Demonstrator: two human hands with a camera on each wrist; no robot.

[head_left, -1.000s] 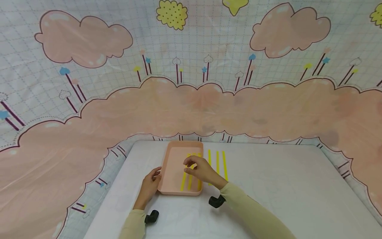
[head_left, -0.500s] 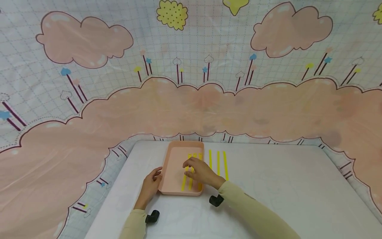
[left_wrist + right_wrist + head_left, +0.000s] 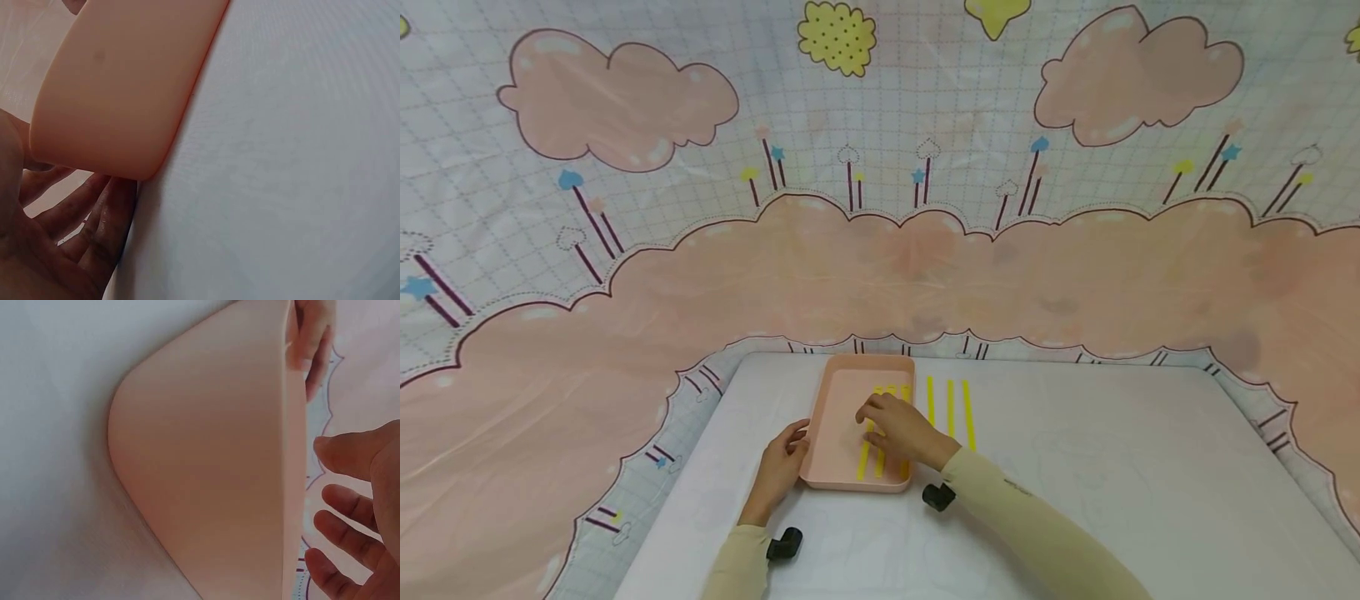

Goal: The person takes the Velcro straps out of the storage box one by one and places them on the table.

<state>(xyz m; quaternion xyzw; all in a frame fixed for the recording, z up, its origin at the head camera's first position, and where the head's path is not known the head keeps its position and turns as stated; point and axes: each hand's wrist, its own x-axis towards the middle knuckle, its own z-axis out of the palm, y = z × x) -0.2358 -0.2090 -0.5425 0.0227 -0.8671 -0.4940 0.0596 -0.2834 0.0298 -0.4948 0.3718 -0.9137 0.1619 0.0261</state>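
Observation:
A shallow pink tray lies on the white table. Three long yellow strips lie side by side in its right half, partly covered by my right hand. That right hand hovers over the tray with fingers bent and thumb apart; in the right wrist view its fingertips show nothing between them. Three more yellow strips lie parallel on the table, just right of the tray. My left hand rests against the tray's left side, and its loosely extended fingers touch the outer wall in the left wrist view.
The white table stretches out to the right. Behind it hangs a patterned cloth with clouds and stars. A black wrist camera sits on the left sleeve and another black camera on the right one.
My right hand has shifted slightly left over the tray, its fingers still bent. The left hand stays at the tray's side, and tray and strips keep their places.

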